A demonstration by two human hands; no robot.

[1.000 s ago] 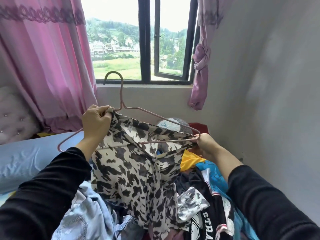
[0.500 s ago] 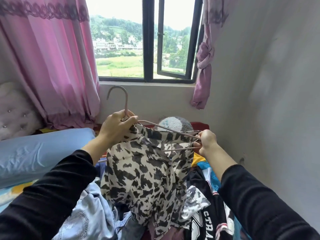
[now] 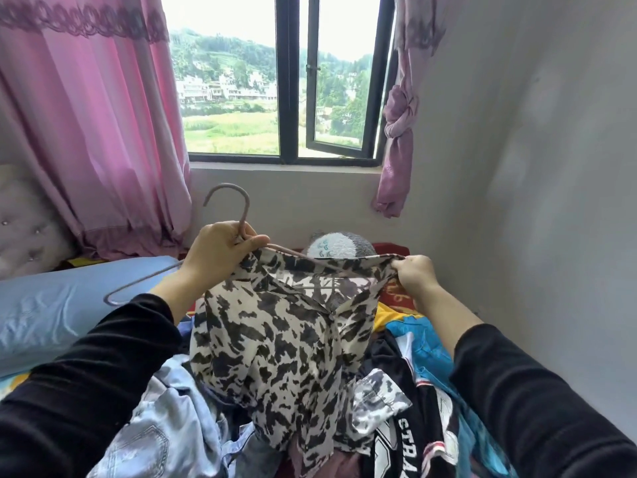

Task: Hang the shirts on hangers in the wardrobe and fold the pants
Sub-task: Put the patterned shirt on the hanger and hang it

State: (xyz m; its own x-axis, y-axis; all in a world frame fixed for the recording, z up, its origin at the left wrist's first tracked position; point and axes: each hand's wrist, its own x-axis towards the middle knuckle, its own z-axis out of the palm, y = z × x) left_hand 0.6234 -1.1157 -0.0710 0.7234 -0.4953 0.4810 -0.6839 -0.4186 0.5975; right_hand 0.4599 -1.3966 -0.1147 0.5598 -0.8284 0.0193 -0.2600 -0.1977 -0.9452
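A cream shirt with dark blotches (image 3: 275, 339) hangs in front of me over a pile of clothes. A pink wire hanger (image 3: 238, 208) is partly inside it, hook up. My left hand (image 3: 220, 253) grips the hanger's neck together with the shirt's left shoulder. The hanger's left end (image 3: 113, 300) sticks out bare past my wrist. My right hand (image 3: 415, 274) pinches the shirt's right shoulder and holds the cloth stretched over the hanger's right arm, which is hidden under the fabric.
The bed below holds a heap of clothes: pale denim (image 3: 155, 426), a black printed jersey (image 3: 413, 426), a blue and yellow garment (image 3: 420, 332). A blue pillow (image 3: 51, 315) lies left, a grey plush toy (image 3: 341, 244) behind. A wall stands close on the right; window and pink curtains ahead.
My left hand has slid from the shirt's collar to the hanger's neck. The shirt's right shoulder has been drawn over the hanger's right end. The hanger sits lower and nearer.
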